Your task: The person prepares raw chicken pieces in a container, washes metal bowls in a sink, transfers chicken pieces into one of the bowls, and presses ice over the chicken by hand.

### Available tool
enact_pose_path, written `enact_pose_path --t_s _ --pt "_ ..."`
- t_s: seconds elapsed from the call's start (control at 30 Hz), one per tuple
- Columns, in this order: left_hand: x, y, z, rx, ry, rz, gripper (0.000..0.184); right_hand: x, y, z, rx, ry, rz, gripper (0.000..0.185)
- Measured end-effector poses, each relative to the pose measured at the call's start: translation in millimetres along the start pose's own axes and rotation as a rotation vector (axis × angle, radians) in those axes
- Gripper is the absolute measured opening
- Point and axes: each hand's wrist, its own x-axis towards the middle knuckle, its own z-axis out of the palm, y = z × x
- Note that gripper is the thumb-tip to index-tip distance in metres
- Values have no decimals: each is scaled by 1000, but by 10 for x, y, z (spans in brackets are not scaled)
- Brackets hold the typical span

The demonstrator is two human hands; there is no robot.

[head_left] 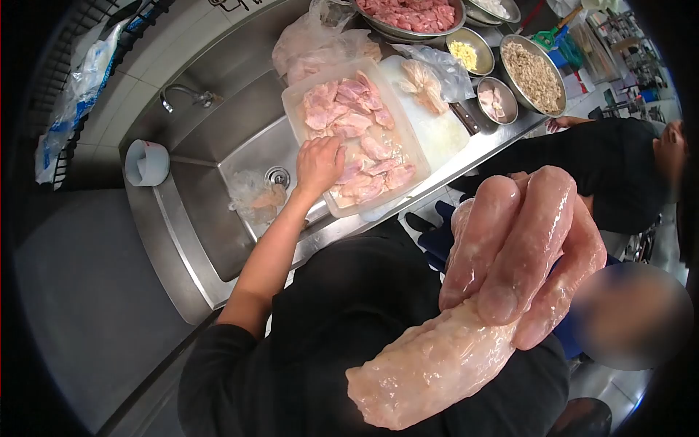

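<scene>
Close to the camera, at the lower right, my right hand has its wet fingers wrapped round a pale, glistening piece of raw meat. My left hand rests at the left edge of a translucent plastic tub, its fingertips curled in against the meat. What it holds, if anything, is hidden. Inside the tub lie several pink raw meat pieces in cloudy liquid. The tub stands across the sink's edge, beside a white cutting board.
A steel sink with a faucet is at the left. A knife lies on the board. Metal bowls with food line the back right. Another person in black stands at the right; a blurred head is below.
</scene>
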Motion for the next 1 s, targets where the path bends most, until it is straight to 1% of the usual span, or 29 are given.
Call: enact_pose_path --t_s 0.1,0.13,0.2,0.23,0.37,0.67,0.73,0.8,0.83,0.87,0.9,0.93,0.97,1.0 --pt "2 -2 3 39 -42 5 18 34 3 -60 84 -94 -67 9" --pt "2 1 3 56 -56 0 18 -11 -43 10 83 -94 -68 9" --pt "5 18 -13 72 -82 -4 19 -122 -156 176 12 225 88 7" --pt "7 27 -19 89 -107 -8 19 -116 -176 177 -3 242 105 7" --pt "1 5 12 104 -105 -3 19 -37 -152 185 -28 192 89 7" --pt "9 15 15 130 -130 -21 20 20 -191 255 -79 195 76 7" --pt "12 15 11 134 -167 -30 25 5 -190 266 -87 201 72 7" --pt "13 15 29 133 -159 -19 22 -2 -166 197 -87 102 -7 6" --pt "13 7 33 133 -147 -12 19 -11 -149 117 -92 104 -9 6" --pt "6 -14 37 135 -148 -11 19 -30 -111 -16 -162 73 24 6" --pt "1 -19 45 135 -149 -6 19 -65 -74 -187 -237 43 56 10" --pt "56 119 -118 155 -181 -12 20 -124 -53 -373 -318 14 88 14" --pt "0 48 -41 142 -185 11 20 -205 -56 -557 -408 -14 119 19" --pt "-76 -108 102 276 -149 35 21 -313 -83 -720 -503 -42 151 24"
